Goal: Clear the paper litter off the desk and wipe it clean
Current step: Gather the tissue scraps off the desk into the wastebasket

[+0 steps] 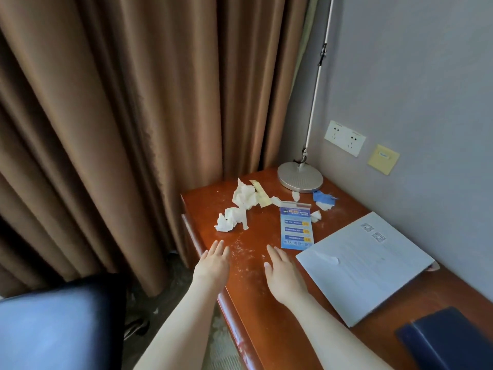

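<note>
Left hand [213,260]: flat, empty, held at desk [256,303] edge.
Right hand [282,271]: flat, empty.
Tissues [234,212]: just beyond left fingertips.
Leaflet [296,228]: beyond right fingertips.
Risk: crumbs could be swept onto floor.

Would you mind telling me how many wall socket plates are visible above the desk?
1: a white double socket plate on the grey wall, right of the lamp pole. The yellow plate beside it shows no outlets I can make out.

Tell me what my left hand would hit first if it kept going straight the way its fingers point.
Probably the crumpled white tissue wad. The left hand points up the reddish-brown wooden desk toward it, with only dusty wood between; height above the desk is unclear.
</note>
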Available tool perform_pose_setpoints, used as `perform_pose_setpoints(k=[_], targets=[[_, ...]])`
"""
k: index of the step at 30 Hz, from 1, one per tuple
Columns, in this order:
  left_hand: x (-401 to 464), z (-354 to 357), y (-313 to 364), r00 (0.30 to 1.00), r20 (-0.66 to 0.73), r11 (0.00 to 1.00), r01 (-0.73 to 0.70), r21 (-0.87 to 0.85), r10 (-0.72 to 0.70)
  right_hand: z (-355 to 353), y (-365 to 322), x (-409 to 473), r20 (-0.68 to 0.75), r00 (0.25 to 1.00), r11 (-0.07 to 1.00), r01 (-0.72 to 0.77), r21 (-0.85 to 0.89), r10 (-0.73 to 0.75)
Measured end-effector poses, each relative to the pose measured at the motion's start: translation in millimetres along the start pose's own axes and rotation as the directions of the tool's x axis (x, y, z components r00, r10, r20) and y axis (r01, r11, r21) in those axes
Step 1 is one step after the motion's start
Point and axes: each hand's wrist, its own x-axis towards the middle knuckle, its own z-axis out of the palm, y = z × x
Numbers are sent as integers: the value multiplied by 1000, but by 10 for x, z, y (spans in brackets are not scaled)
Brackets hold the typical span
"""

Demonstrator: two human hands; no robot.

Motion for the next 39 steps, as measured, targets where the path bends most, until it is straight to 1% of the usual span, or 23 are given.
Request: perform_pose_setpoints(k=[4,7,13,16,19,22,25,27,31,33,37,39], targets=[[339,-31,-110,1000,2,1000,-3,-13,3,-3,-146,307,11,1000,999,29,-17,-28],[599,-36,-154,1000,17,1000,-13,-3,13,-37,-113,574,-4,1000,999,3,-32,-3],[1185,-11,-191,1000,17,1000,1,3,-1,-17,45,1242,-9,999,999,-50,-9,50],[1541,-14,-201,998,45,999,38,-25,-37,18,42,1722,-58,998,999,-29,46,32],[1832,-6,-198,996,85,996,31,-86,-24,40,-1,2098,-81,997,995,17,99,-9],[2033,-28,-171,990,143,985,27,-172,-2,59,5,2418,-74,995,997,64,42,-61],[2230,-61,-212,977,210,981,5,-195,37,92,-35,2703,-53,995,996,88,-31,-90],[2353,-85,-214,969,244,982,-5,-188,51,129,-54,2824,2,996,996,84,-34,-84],[2540,-114,-198,958,267,983,-55,-175,102,215,-32,2901,122,992,999,44,5,-44],[2592,-126,-172,952,281,982,-76,-171,123,214,8,2887,123,991,999,49,22,-51],[2611,-139,-50,925,336,975,-120,-189,179,202,30,2817,69,992,988,101,118,-109],[2591,-129,1,930,323,971,-111,-210,176,209,-4,2764,45,996,977,65,201,-76]])
